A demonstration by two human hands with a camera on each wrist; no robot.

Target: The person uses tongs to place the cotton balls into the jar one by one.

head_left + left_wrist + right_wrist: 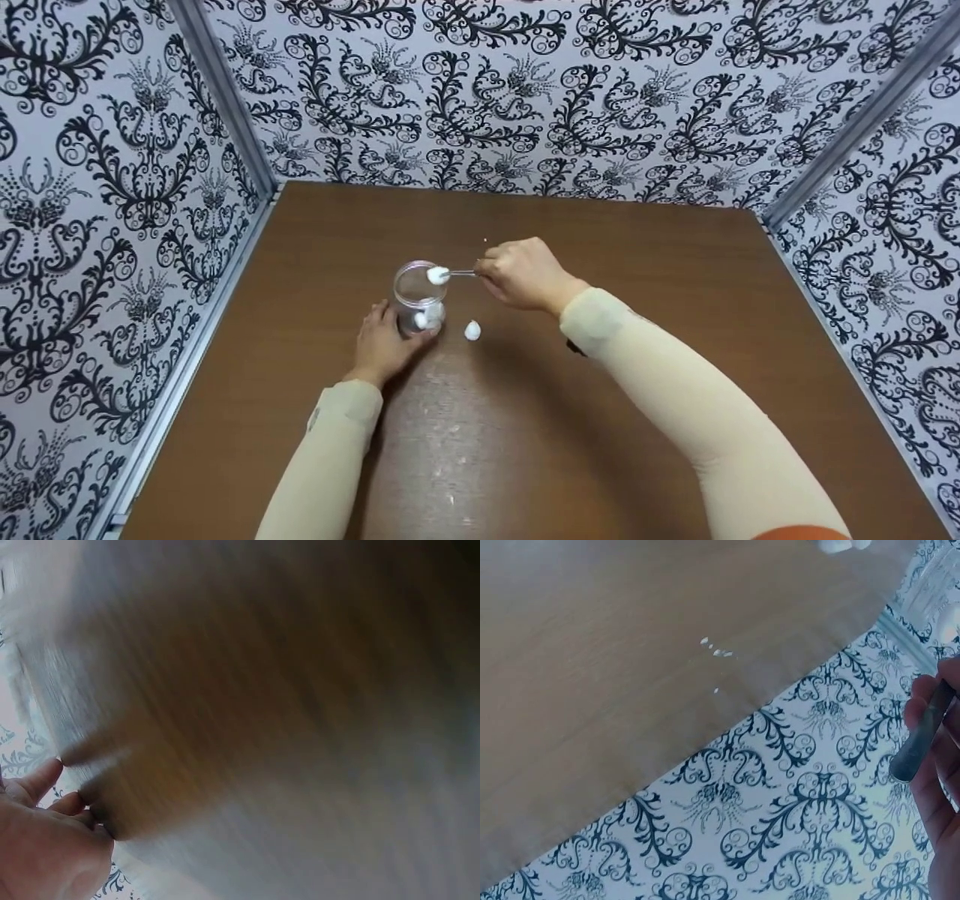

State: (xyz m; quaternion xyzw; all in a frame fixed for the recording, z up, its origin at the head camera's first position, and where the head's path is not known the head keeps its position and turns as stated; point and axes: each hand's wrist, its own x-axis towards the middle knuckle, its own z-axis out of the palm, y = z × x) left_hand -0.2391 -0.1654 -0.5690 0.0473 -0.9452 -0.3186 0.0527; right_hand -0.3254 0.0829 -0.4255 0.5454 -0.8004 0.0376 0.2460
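A clear jar (407, 321) stands on the table, its mouth facing up, with a few white lumps (429, 316) low inside. My left hand (384, 343) grips the jar near its base, thumb on the right side and fingers on the left. From the right, my right hand (523, 274) holds a slim metal utensil (462, 273); the right wrist view shows its flat, rounded handle end (910, 757). A white ball (438, 276) sits at its tip, over the jar's rim. The tip's shape is hidden. Another white ball (472, 331) lies right of the jar.
Small white flecks (717, 652) lie on the brown table (600, 247). Patterned walls (495, 97) border the table at the back and both sides, with metal posts (232, 105) at the corners. Blur covers most of the left wrist view.
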